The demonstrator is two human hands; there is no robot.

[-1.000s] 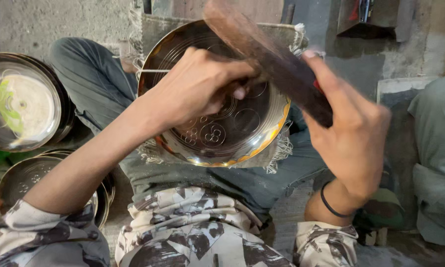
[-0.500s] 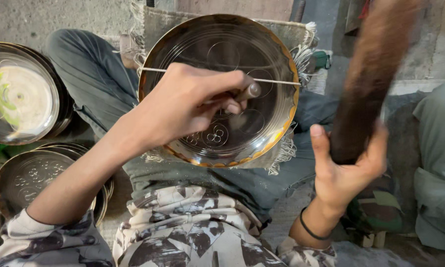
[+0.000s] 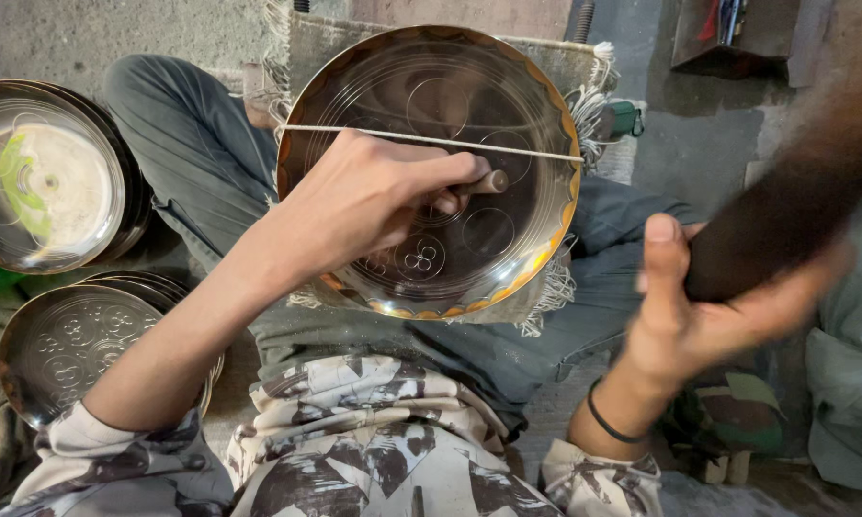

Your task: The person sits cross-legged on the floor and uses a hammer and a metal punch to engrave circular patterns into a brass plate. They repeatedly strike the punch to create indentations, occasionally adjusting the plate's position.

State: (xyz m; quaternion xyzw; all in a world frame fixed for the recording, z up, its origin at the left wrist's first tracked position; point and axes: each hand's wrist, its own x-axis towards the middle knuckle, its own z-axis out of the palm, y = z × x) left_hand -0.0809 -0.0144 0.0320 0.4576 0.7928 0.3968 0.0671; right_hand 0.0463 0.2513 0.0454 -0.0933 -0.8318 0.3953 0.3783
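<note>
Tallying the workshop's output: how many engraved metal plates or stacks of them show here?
3 spots: one plate on the lap under the left hand; a shiny stack at upper left; an engraved stack at lower left. Plates beneath each stack's top are mostly hidden.

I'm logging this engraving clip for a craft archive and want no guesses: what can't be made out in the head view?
- Punch: only its butt end shows; the left hand hides the tip and where it meets the metal plate.
- Wooden mallet: motion-blurred, and its upper end is cut off by the right edge; the right hand covers its grip.
- Engraved plate stack: partly hidden by the left forearm.
</note>
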